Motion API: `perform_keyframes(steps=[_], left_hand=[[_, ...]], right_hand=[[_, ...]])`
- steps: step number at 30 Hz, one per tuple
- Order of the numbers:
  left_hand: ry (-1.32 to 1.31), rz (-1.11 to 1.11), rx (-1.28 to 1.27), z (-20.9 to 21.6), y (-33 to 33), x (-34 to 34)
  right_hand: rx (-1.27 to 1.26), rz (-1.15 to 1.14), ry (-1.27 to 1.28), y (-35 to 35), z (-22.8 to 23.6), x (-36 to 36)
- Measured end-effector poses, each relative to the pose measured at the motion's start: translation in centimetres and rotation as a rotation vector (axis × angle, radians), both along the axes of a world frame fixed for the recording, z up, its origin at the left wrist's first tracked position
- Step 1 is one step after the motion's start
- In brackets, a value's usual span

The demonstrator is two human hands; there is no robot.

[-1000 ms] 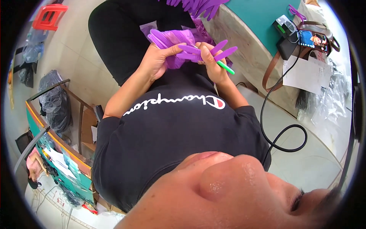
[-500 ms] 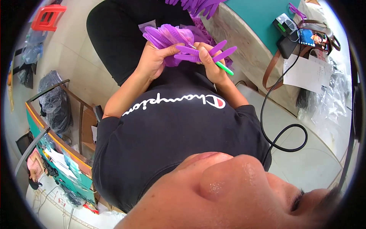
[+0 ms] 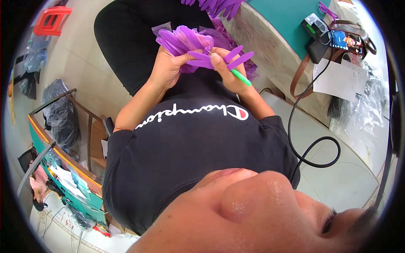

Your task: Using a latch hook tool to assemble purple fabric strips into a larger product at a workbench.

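Observation:
My left hand (image 3: 166, 71) is closed round a bunch of soft, ribbed purple pieces (image 3: 183, 40), its thumb pressed on top. Long finger-like purple strips (image 3: 241, 60) stick out past my right hand (image 3: 228, 72). The right fingers are closed on a slim green-handled tool (image 3: 241, 77); its thin metal tip points at the purple bunch. Whether the tip touches or enters the material cannot be made out. Both hands are close together above my lap. More purple material lies behind them, partly hidden.
At the upper right a green-topped table (image 3: 274, 19) carries purple finger-like pieces (image 3: 219, 6). Beside it are a phone (image 3: 346, 42), papers (image 3: 337, 82) and a looping black cable (image 3: 333, 141). A red stool (image 3: 51, 21) stands far left; a person in pink (image 3: 39, 181) sits lower left.
The right hand, with the tool, has shifted slightly left toward the left hand, and the purple strips have moved with it. The left hand keeps its hold almost unmoved.

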State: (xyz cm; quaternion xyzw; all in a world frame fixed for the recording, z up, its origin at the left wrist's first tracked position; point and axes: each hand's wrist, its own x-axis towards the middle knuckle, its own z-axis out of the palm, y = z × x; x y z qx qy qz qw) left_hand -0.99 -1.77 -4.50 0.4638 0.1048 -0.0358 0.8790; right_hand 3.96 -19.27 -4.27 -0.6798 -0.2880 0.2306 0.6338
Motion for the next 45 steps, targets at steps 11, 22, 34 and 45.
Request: perform_keyframes(steps=[11, 22, 34, 45], left_hand=[[0.115, -0.735, -0.036, 1.9, 3.1, -0.1], [0.126, 0.213, -0.042, 0.7, 0.5, 0.9], [-0.009, 0.263, 0.151, 1.2, -0.5, 0.5], [-0.108, 0.263, 0.483, 1.4, -0.6, 0.2]], right_hand=[[0.512, -0.582, 0.359, -7.7, 0.2, 12.2], [-0.027, 0.136, -0.494, 0.0, 1.9, 2.5], [-0.030, 0.053, -0.652, 1.4, 0.8, 1.4], [-0.120, 0.037, -0.505, 1.4, 1.6, 1.0]])
